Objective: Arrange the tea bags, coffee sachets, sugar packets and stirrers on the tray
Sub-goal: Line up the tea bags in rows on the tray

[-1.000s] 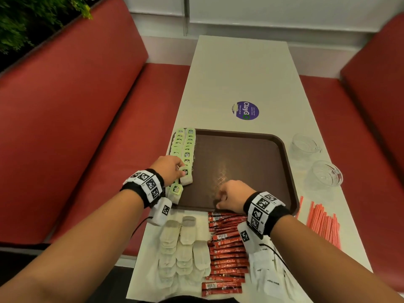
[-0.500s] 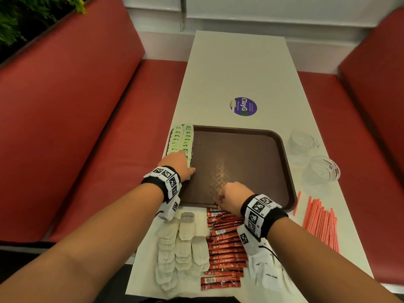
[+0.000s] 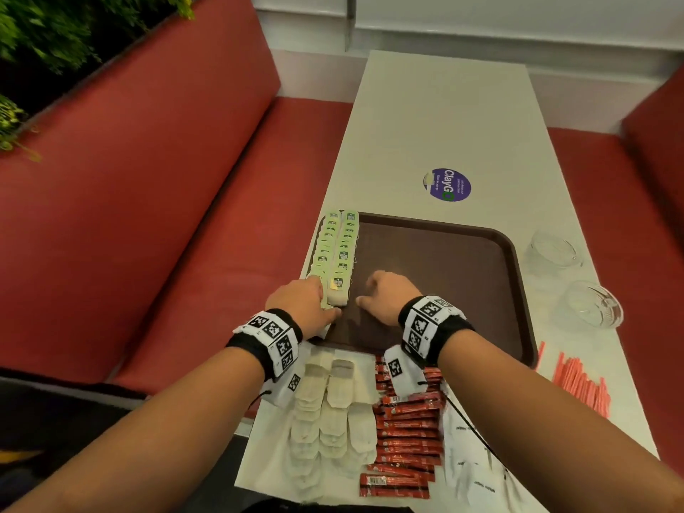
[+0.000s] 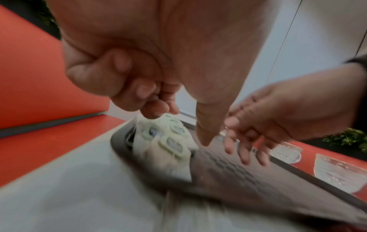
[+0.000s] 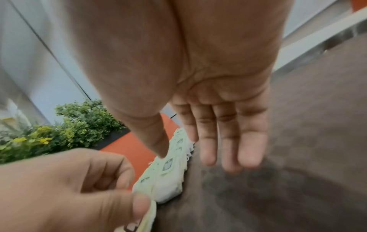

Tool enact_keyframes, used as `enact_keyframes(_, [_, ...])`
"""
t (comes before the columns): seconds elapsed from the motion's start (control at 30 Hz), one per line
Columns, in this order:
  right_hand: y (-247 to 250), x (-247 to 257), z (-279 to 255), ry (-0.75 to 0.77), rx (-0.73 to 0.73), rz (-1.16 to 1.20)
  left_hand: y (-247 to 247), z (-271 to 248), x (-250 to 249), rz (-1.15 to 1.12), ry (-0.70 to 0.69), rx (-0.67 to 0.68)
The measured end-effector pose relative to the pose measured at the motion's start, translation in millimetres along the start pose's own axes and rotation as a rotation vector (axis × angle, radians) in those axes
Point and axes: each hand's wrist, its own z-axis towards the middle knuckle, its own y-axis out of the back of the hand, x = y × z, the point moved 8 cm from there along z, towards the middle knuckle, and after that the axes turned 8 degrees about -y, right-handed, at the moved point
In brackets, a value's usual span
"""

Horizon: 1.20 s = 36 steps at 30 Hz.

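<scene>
1. The brown tray (image 3: 436,275) sits across the white table (image 3: 444,116), and two overlapping rows of green-tagged tea bags (image 3: 338,249) run along its left edge. I take it they are fanned like that so each tag shows.
2. The left hand (image 3: 303,303) is at the near end of those rows, fingers curled, thumb and fingertips pinching the nearest bag; the right wrist view shows the pinch clearly. It looks like a nudge to square the row against the rim.
3. The right hand (image 3: 388,299) hovers over the tray floor just beside the rows, fingers straight and relaxed, holding nothing. My guess is it acts as a fence on the inner side so the bags stay in line.
4. Most of the tray is bare, presumably kept free for the rest.
5. Off the tray, near the person, lie plain white tea bags (image 3: 329,420), red coffee sachets (image 3: 403,435) and white sugar packets (image 3: 470,457).
6. The red stirrers (image 3: 581,383) lie to the right, near two glass bowls (image 3: 592,303).
</scene>
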Motion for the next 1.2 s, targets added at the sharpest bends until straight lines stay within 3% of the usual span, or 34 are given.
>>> enact_keyframes(0.37, [-22, 22, 46, -0.161, 0.056, 0.157, -21, -2, 9, -0.017, 0.091, -0.033])
enact_keyframes(0.57, [-25, 29, 48, -0.126, 0.056, 0.243, -18, -1, 14, -0.010, 0.068, 0.005])
enact_keyframes(0.7, [-18, 29, 32, -0.102, 0.037, 0.158, 0, -10, 11, -0.042, 0.020, -0.014])
enact_keyframes(0.8, [-8, 29, 10, -0.005, -0.029, 0.044, 13, -29, -1, -0.110, -0.144, -0.028])
enact_keyframes(0.93, [-13, 39, -32, 0.201, 0.038, -0.047, 2, -68, -12, -0.126, -0.371, 0.144])
enact_keyframes(1.1, [-43, 48, -87, 0.423, 0.211, -0.188, -30, -103, -2, -0.098, -0.413, 0.309])
enact_keyframes(1.2, [-68, 43, -101, 0.456, 0.271, -0.333, -41, -112, 5, -0.112, -0.379, 0.290])
